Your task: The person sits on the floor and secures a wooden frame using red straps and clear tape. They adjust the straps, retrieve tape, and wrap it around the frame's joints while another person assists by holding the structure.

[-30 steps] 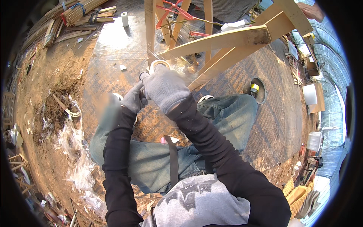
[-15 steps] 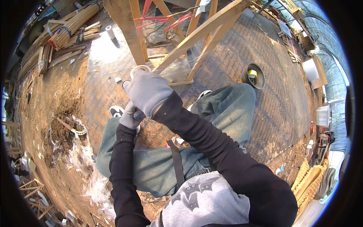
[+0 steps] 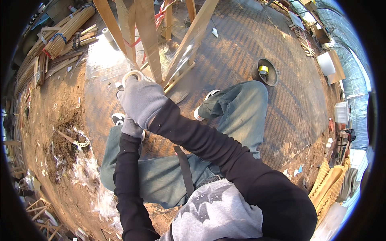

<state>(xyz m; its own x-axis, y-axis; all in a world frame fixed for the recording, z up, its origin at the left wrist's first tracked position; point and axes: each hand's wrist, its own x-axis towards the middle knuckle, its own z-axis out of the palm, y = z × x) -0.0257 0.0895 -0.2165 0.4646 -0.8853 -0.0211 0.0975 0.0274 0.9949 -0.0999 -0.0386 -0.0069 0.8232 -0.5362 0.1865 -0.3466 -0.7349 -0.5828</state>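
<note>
Both my hands wear grey knit gloves and are close together in front of the wooden frame. My right hand is closed around a roll of clear plastic wrap, whose pale ring-shaped end shows above the fingers. Just below it, my left hand is mostly covered by the right; its fingers are hidden. Beyond the hands stands the wooden frame, made of slanting timber legs. Clear film and red strips run around and between the legs. The frame's top is cut off by the picture edge.
A dark round bowl holding a yellow roll sits right of my knee. Bundled timber and a white roll lie at far left. Crumpled plastic is on the soil at left; yellow corrugated pieces lie at right.
The wooden frame has turned and shifted left in view, its legs now standing at different angles. My hands and the roll have moved slightly left; my left hand is more covered.
</note>
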